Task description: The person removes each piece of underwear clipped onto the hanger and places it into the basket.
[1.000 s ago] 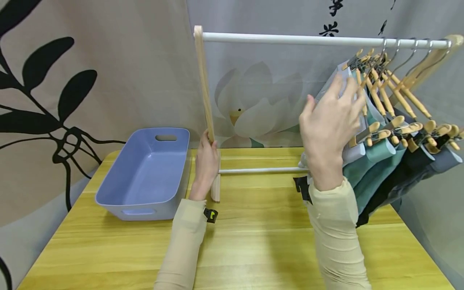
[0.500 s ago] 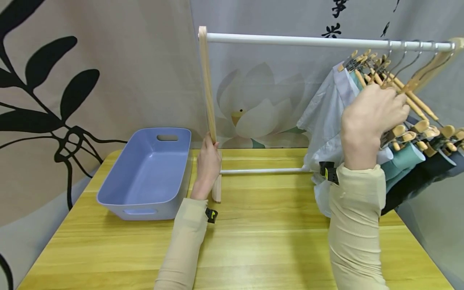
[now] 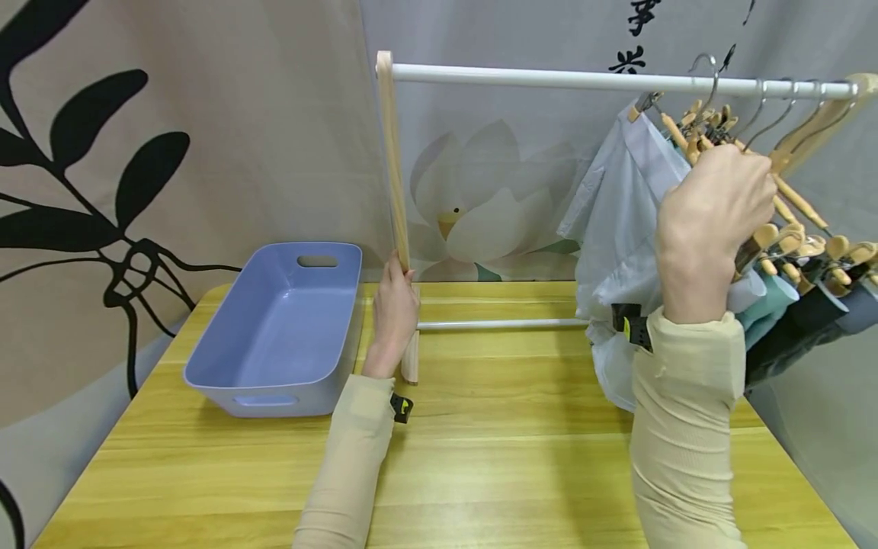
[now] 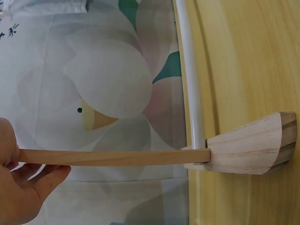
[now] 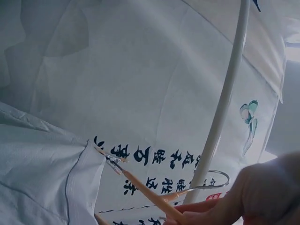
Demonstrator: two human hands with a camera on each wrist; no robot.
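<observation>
left wrist view: left hand (image 4: 23, 194) cut off | head view: right hand (image 3: 713, 225) fingertips hidden, table (image 3: 494, 473) cut off

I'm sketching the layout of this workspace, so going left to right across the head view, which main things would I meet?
Blue bin → rack's left wooden upright → pale garment → black garment.

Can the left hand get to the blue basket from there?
Probably yes. The left hand is just beside the blue basket, and nothing shows between them. It grips the wooden post, so it would likely have to let go first.
</observation>
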